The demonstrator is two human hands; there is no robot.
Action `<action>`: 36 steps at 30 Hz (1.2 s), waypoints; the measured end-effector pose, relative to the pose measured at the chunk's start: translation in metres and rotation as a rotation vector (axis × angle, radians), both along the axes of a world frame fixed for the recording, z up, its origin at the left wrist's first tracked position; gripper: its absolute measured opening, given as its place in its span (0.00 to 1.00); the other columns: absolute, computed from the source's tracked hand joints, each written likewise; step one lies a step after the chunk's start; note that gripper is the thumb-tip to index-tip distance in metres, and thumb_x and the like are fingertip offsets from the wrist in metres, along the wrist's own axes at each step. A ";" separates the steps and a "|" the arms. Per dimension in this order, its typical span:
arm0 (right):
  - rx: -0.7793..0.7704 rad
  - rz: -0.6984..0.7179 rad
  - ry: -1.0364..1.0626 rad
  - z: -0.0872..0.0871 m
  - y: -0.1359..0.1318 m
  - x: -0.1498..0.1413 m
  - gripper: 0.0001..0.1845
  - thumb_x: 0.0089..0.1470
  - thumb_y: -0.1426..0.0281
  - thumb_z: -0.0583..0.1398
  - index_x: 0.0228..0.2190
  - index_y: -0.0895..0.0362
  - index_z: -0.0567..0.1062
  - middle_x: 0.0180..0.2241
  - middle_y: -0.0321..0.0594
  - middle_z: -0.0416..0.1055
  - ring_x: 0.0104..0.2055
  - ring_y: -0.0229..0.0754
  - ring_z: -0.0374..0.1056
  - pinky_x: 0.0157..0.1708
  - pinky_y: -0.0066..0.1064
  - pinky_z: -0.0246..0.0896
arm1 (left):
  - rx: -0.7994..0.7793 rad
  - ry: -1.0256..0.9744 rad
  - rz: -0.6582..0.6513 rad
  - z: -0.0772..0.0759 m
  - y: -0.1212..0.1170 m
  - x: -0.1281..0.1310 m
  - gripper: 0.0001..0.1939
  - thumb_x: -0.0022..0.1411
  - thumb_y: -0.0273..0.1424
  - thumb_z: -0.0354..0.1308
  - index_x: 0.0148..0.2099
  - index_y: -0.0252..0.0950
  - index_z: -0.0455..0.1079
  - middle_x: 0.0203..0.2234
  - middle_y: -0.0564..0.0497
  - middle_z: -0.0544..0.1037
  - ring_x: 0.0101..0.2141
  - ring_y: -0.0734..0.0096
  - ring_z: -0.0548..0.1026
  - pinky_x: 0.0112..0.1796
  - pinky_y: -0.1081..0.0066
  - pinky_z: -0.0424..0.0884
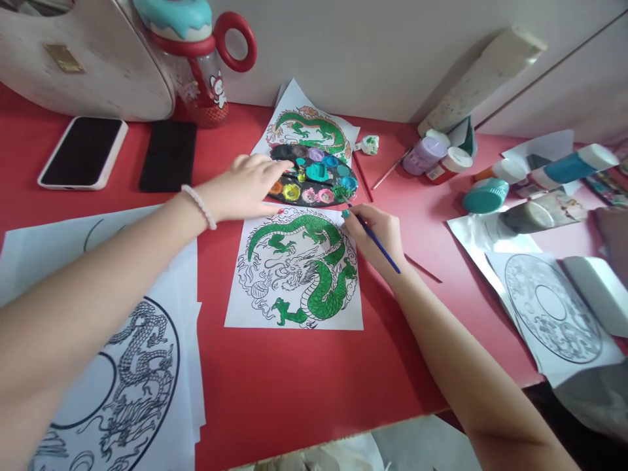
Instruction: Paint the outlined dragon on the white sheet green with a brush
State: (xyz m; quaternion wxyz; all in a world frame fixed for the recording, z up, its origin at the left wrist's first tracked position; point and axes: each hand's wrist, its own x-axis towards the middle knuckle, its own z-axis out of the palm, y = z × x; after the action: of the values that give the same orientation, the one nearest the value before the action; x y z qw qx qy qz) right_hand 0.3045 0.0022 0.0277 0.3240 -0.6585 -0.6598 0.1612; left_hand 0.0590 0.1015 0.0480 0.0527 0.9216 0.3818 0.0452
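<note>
My right hand [375,229] grips a blue paintbrush [380,247]. The brush tip dips into the green paint at the right end of a dark oval paint palette [300,175] with several coloured wells. Over the palette's left end lies my left hand [248,190], holding it with the fingers on top and the thumb near the paper below. Directly in front of the palette is a sheet with a round dragon drawing [294,281]. Its body and legs are painted green, while the head and the clouds around it are uncoloured. Behind the palette, partly hidden, is another dragon picture [314,124] in green and orange.
Uncoloured dragon sheets [189,366] lie at left. Behind them are a white-edged phone [83,154], a black phone [168,157], a cup [203,78] and a bag [98,59]. Paint bottles [426,152] and a green-lidded jar [485,195] stand right, near another person's hand [613,229].
</note>
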 end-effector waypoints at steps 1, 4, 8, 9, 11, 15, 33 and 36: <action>-0.003 -0.003 0.001 0.000 0.000 -0.001 0.14 0.51 0.61 0.54 0.24 0.57 0.73 0.22 0.38 0.71 0.24 0.35 0.64 0.29 0.31 0.58 | -0.010 0.042 -0.025 0.000 0.010 -0.003 0.40 0.56 0.44 0.55 0.66 0.35 0.46 0.56 0.39 0.63 0.57 0.49 0.58 0.56 0.53 0.54; -0.013 -0.012 0.004 0.002 0.001 -0.004 0.13 0.50 0.63 0.54 0.24 0.57 0.73 0.23 0.38 0.72 0.25 0.36 0.66 0.29 0.31 0.59 | 0.019 0.106 -0.110 0.002 0.028 -0.006 0.39 0.57 0.47 0.53 0.66 0.37 0.48 0.54 0.40 0.66 0.55 0.51 0.62 0.56 0.52 0.52; -0.019 -0.018 0.011 0.005 0.001 -0.006 0.11 0.48 0.64 0.54 0.23 0.56 0.73 0.23 0.38 0.73 0.26 0.37 0.67 0.29 0.31 0.59 | 0.044 0.153 -0.162 0.005 0.035 -0.001 0.36 0.60 0.46 0.49 0.66 0.38 0.48 0.49 0.39 0.71 0.52 0.51 0.65 0.56 0.51 0.52; -0.021 -0.019 0.014 0.005 0.000 -0.006 0.11 0.48 0.64 0.54 0.23 0.56 0.73 0.23 0.38 0.73 0.26 0.37 0.67 0.29 0.31 0.59 | 0.040 0.150 -0.165 0.005 0.036 0.000 0.36 0.61 0.46 0.47 0.67 0.37 0.47 0.48 0.38 0.70 0.52 0.50 0.65 0.56 0.49 0.52; -0.021 -0.017 0.020 0.006 0.000 -0.005 0.11 0.49 0.64 0.54 0.23 0.56 0.73 0.23 0.39 0.73 0.25 0.37 0.67 0.29 0.31 0.59 | 0.037 0.128 -0.169 0.004 0.037 0.000 0.36 0.62 0.45 0.44 0.68 0.36 0.44 0.51 0.36 0.68 0.54 0.47 0.63 0.56 0.48 0.52; -0.014 -0.010 0.021 0.007 0.001 -0.003 0.12 0.51 0.65 0.53 0.26 0.57 0.74 0.23 0.40 0.72 0.25 0.36 0.68 0.29 0.30 0.60 | 0.013 0.076 -0.175 0.002 0.037 -0.003 0.37 0.65 0.45 0.41 0.69 0.33 0.36 0.54 0.34 0.63 0.58 0.47 0.58 0.53 0.50 0.59; 0.107 -0.036 0.266 0.013 0.023 0.012 0.06 0.52 0.72 0.53 0.24 0.56 0.66 0.15 0.32 0.66 0.17 0.31 0.62 0.22 0.28 0.58 | -0.010 -0.105 0.133 -0.022 0.015 -0.018 0.60 0.46 0.54 0.63 0.68 0.34 0.33 0.65 0.32 0.45 0.63 0.36 0.45 0.59 0.43 0.45; 0.210 -0.074 0.268 0.018 0.035 0.012 0.15 0.55 0.70 0.54 0.18 0.55 0.58 0.13 0.30 0.60 0.15 0.29 0.55 0.19 0.27 0.52 | -0.033 -0.199 0.203 -0.033 0.014 -0.019 0.58 0.48 0.51 0.62 0.68 0.32 0.33 0.62 0.32 0.54 0.60 0.39 0.55 0.58 0.46 0.51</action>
State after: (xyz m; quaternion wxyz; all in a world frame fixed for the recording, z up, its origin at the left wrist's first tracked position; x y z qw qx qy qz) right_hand 0.3170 0.0368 0.0461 0.4817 -0.6175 -0.5993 0.1657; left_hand 0.0401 0.1152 0.0151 0.1007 0.8682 0.4668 0.1349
